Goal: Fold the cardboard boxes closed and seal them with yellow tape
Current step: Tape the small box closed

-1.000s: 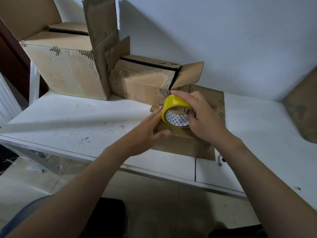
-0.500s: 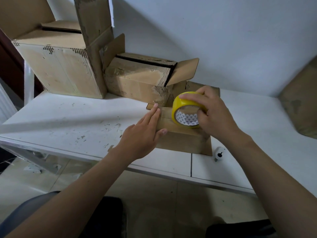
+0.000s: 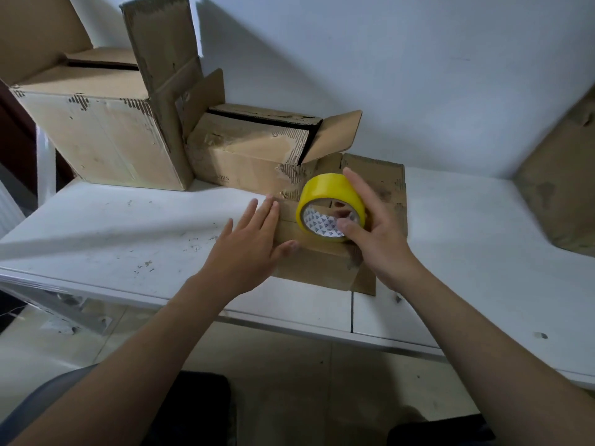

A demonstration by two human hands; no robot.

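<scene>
Three cardboard boxes sit on a scuffed white worktop [image 3: 128, 239] against a pale wall. The large box [image 3: 96, 140] stands at the far left with one tall flap pointing up. The middle box [image 3: 244, 156] lies just beside it, touching its side, with an end flap sticking out to the right and a dark gap along its top. The small box [image 3: 322, 268] is nearest the person, by the front edge of the worktop, with its top flaps folded down.

The left hand [image 3: 248, 249] lies flat on the left end of the small box. Its fingers [image 3: 267, 210] are straight and close together on the top, and the thumb drops over the near face. The right hand [image 3: 380, 243] grips the roll of yellow tape [image 3: 331, 191], which stands on edge on top of the small box. The index finger runs over the outer rim and the thumb hooks inside the printed core. I cannot tell whether any tape is stuck to the cardboard.

A loose sheet of cardboard [image 3: 560, 188] leans at the far right, well apart from the boxes.
</scene>
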